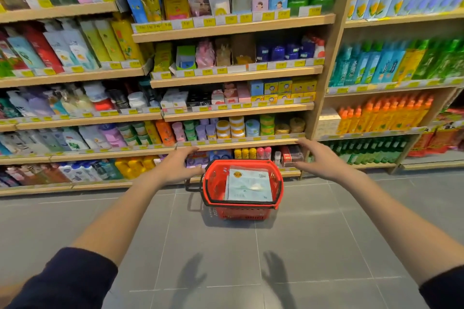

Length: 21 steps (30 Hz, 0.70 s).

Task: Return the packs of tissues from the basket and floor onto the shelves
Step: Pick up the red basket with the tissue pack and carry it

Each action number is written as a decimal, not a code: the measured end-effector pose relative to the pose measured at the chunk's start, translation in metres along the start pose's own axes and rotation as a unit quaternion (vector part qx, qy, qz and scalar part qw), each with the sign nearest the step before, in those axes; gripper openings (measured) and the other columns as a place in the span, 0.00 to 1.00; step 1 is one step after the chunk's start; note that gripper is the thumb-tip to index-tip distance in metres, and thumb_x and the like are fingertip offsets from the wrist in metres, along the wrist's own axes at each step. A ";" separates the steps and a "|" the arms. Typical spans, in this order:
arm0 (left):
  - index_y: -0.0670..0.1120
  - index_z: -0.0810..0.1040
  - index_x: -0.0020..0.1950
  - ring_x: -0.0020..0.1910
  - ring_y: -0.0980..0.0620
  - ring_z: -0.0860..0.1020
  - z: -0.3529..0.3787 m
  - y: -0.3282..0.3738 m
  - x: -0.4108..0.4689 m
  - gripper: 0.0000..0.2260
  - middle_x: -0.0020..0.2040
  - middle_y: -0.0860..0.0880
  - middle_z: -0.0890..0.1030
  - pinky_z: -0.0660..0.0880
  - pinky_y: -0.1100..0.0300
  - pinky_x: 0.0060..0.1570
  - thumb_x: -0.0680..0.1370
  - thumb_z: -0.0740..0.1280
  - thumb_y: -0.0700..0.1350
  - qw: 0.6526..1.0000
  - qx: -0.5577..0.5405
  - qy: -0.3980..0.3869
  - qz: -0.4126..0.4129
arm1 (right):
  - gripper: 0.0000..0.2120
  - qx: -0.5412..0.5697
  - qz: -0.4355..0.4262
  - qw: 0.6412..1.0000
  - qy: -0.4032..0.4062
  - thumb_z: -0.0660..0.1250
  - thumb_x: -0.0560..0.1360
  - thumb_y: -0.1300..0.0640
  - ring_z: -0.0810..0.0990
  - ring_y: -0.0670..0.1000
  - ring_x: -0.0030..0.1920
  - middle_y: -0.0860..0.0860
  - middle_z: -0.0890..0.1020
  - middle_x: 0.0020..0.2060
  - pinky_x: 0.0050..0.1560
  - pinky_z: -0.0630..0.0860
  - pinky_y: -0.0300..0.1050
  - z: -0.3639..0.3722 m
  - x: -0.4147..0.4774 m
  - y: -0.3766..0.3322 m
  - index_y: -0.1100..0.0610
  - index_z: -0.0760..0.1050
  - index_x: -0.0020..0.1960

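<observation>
A red plastic basket (221, 211) stands on the grey tiled floor in front of the shelves. Inside it lies a flat pale blue pack of tissues (248, 187). My left hand (179, 165) hovers to the left of the basket's rim, fingers spread, holding nothing. My right hand (319, 157) hovers to the right and slightly above the basket, also spread and empty. Both arms reach forward with dark sleeves at the bottom corners. The wooden shelves (233, 26) rise behind the basket, filled with packs, jars and bottles.
Shelf units run along the whole back, with bottles on the right unit (391, 113) and boxed goods on the left unit (72, 75). Grey floor tiles (226, 258) stretch between me and the basket. The basket's black handle (192, 189) sticks out to its left.
</observation>
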State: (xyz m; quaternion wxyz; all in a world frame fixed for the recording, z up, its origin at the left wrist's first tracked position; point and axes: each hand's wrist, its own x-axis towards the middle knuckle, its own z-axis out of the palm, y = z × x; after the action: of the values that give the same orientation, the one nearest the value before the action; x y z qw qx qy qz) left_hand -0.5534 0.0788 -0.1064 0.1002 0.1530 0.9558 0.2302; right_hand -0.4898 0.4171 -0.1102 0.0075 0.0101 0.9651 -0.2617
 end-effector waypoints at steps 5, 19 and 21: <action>0.47 0.66 0.70 0.66 0.48 0.70 0.011 -0.024 0.077 0.30 0.69 0.46 0.71 0.66 0.59 0.60 0.71 0.72 0.50 0.999 -0.014 -0.032 0.010 | 0.31 0.020 0.026 0.999 -0.007 0.70 0.70 0.53 0.70 0.56 0.66 0.56 0.72 0.66 0.63 0.67 0.48 0.015 0.061 0.023 0.57 0.64 0.69; 0.43 0.66 0.71 0.66 0.44 0.71 0.079 -0.099 0.314 0.36 0.70 0.42 0.70 0.66 0.56 0.60 0.67 0.73 0.53 0.983 -0.064 -0.120 -0.125 | 0.38 0.064 0.066 0.984 -0.153 0.75 0.64 0.55 0.69 0.57 0.67 0.59 0.70 0.68 0.65 0.63 0.44 0.083 0.296 0.142 0.63 0.64 0.69; 0.42 0.67 0.70 0.66 0.44 0.71 0.092 -0.112 0.334 0.36 0.70 0.42 0.70 0.65 0.59 0.59 0.66 0.72 0.53 0.978 -0.087 -0.123 -0.141 | 0.36 0.065 0.072 0.979 -0.180 0.75 0.64 0.56 0.70 0.56 0.66 0.58 0.71 0.66 0.61 0.62 0.38 0.097 0.317 0.156 0.63 0.65 0.68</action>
State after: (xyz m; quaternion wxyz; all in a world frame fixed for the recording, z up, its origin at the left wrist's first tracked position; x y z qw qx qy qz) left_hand -0.8680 0.1347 -0.2802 0.2618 0.0344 0.9245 0.2751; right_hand -0.8022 0.5078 -0.2792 0.1994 0.0328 0.9257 -0.3198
